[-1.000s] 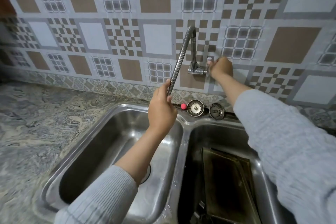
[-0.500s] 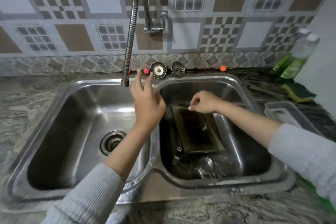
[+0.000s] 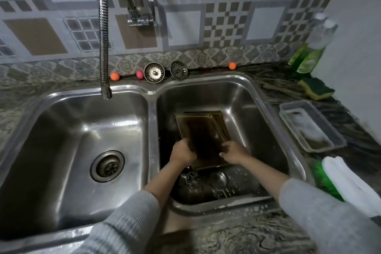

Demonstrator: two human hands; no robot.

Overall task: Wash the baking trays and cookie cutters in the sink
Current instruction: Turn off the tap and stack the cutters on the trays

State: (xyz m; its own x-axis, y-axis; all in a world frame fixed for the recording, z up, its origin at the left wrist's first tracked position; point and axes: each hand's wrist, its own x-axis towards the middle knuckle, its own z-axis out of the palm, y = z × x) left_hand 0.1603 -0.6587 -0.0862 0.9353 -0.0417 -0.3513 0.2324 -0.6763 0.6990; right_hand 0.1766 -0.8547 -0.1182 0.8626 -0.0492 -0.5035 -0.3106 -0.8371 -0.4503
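Note:
A dark, brownish baking tray point(image 3: 203, 130) lies tilted in the right basin of the double steel sink point(image 3: 151, 109). My left hand point(image 3: 182, 153) grips the tray's near left edge. My right hand point(image 3: 234, 152) holds its near right corner. Below the tray, on the basin floor, lie metal cookie cutters point(image 3: 192, 179), one with a scalloped outline, and a round one point(image 3: 218, 178) beside it. The flexible tap hose point(image 3: 104, 33) hangs over the left basin, and no water shows from it.
Two strainer plugs point(image 3: 154, 72) and small orange and pink balls point(image 3: 114, 76) sit on the back ledge. Right counter holds a grey plastic tray point(image 3: 311, 126), a green-yellow sponge point(image 3: 316, 88), a soap bottle point(image 3: 315, 47) and a white cloth point(image 3: 348, 181). The left basin has only its drain point(image 3: 107, 166).
My right hand left the tap handle and my left hand left the hose. Both dropped into the right basin and took hold of the baking tray. The view tilted down.

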